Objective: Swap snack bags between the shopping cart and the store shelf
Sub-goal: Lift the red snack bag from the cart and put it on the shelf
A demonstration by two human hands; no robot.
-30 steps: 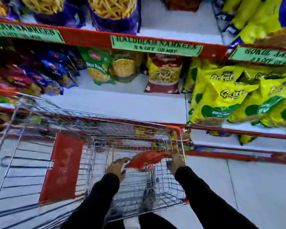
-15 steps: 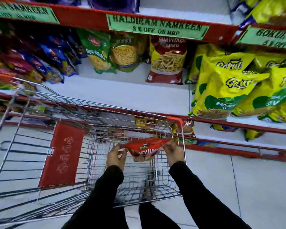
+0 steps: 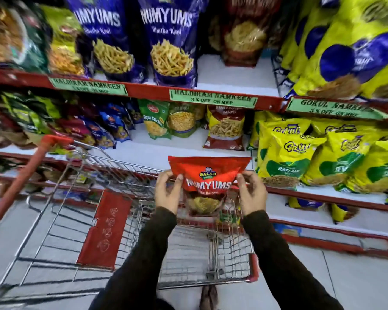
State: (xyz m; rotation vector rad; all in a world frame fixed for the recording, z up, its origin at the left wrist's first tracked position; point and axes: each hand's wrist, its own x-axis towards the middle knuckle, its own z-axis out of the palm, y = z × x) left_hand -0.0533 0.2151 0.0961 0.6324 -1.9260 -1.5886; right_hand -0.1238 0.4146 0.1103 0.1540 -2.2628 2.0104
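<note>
A red snack bag (image 3: 207, 175) marked Numyums stands upright in the air above the wire shopping cart (image 3: 229, 253), its front facing me. My left hand (image 3: 167, 194) pinches its left edge and my right hand (image 3: 251, 193) pinches its right edge. The bag is level with the front lip of the middle store shelf (image 3: 143, 153), a white board with a bare patch just behind the bag. Blue Numyums bags (image 3: 170, 41) stand on the shelf above. The cart basket below the bag looks bare.
Yellow Gokul bags (image 3: 311, 157) crowd the shelf to the right. Green, yellow-red and blue packets (image 3: 157, 119) line the shelf's back. The cart's red handle (image 3: 29, 173) rises at left, its red seat flap (image 3: 103, 231) hanging inside. Grey floor tiles lie at right.
Both hands have lifted the red bag from inside the cart basket up to shelf height and turned it upright. My view has tilted up, showing the top shelf.
</note>
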